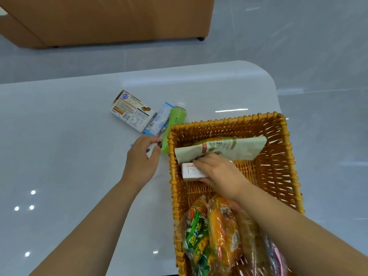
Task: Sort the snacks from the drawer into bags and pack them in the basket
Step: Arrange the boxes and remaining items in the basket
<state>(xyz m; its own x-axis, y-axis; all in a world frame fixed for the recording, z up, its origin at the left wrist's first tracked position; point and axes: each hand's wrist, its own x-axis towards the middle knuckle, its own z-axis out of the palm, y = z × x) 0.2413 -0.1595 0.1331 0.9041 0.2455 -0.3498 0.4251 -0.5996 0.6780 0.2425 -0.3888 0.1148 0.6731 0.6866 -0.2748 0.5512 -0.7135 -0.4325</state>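
White carton [190,171] under right hand [221,174] (in basket [286,160]).

Home living room — tan sofa [111,20], glossy white table [59,156], tiled floor [298,46].

My right hand [218,173] reaches forward with curled fingers [201,163] gripping something small, while my left hand [142,156] hovers beside it, forearm extended, fingers loosely bent and holding nothing.
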